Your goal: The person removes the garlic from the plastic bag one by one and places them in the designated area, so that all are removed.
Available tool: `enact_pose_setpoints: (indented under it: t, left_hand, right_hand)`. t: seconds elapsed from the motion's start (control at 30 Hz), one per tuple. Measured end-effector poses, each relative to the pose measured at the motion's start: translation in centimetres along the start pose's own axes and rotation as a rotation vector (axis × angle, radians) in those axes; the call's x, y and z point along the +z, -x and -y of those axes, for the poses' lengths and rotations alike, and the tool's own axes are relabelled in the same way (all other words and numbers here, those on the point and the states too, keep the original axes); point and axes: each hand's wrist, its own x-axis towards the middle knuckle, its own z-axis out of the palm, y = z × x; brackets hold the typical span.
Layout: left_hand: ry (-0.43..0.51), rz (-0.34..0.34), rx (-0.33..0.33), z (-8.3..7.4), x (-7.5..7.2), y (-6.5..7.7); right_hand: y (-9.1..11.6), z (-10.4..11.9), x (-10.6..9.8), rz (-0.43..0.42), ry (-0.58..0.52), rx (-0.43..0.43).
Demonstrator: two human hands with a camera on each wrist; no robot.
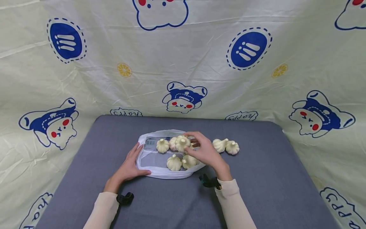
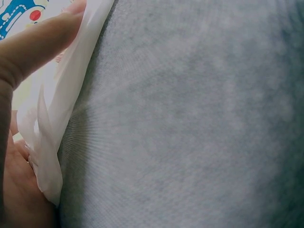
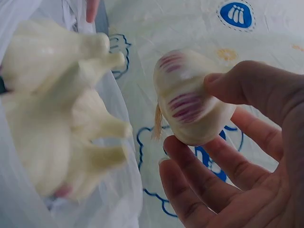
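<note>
A white plastic bag [image 1: 168,174] lies with its mouth spread wide, several garlic bulbs [image 1: 174,163] inside. My left hand [image 1: 130,163] holds the bag's left end, thumb along the near rim and fingers at the far side; in the left wrist view the thumb [image 2: 42,40] lies against the thin plastic [image 2: 71,90]. Over the right part of the bag, my right hand [image 1: 204,149] pinches one garlic bulb [image 3: 190,99] between thumb and fingertips. Purple streaks and dry roots show on that bulb. Close beside it in the right wrist view are the bagged bulbs [image 3: 52,109].
Two more garlic bulbs [image 1: 219,145] sit side by side on the grey tabletop [image 1: 266,171], right of the bag. A patterned pale sheet [image 1: 206,63] hangs behind the table and along both sides.
</note>
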Motion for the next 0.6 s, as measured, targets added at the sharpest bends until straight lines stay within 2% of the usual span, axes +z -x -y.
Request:
enact_pose_setpoints:
  t: [0.6]
  left_hand:
    - [-0.007, 0.006, -0.011, -0.1, 0.0, 0.0]
  right_hand:
    - [3.2, -2.9, -4.8, -0.177, -0.016, 0.031]
